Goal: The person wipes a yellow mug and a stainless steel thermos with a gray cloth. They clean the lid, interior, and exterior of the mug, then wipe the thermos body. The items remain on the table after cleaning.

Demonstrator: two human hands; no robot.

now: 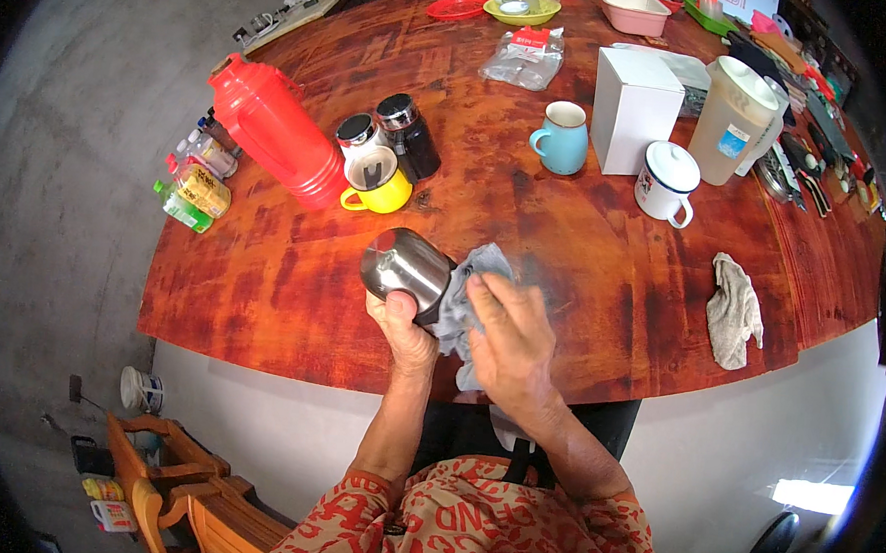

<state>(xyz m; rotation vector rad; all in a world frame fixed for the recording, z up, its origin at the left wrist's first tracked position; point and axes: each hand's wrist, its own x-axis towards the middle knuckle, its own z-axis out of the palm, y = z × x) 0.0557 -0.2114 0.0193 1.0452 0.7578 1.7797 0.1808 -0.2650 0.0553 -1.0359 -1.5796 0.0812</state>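
Note:
My left hand [404, 333] grips a shiny stainless steel cup [412, 269] from below, tilted on its side above the front of the wooden table [277, 283]. The cup's rounded steel end points up and left, and its dark band faces right. Bunched in my right hand [516, 339] is a grey cloth [481, 267], pressed against the dark end of the cup. The cloth hides that end, and part of it hangs below my right hand. Beyond the cup stands a yellow mug [389, 192] with a dark object inside.
Left of the mug stands a red thermos flask [278, 129]; behind it are two black-lidded jars [412, 140]. To the right are a blue mug [563, 140], white box [635, 114], lidded enamel mug [666, 184] and plastic pitcher [733, 123]. A beige rag [734, 314] lies near the right edge.

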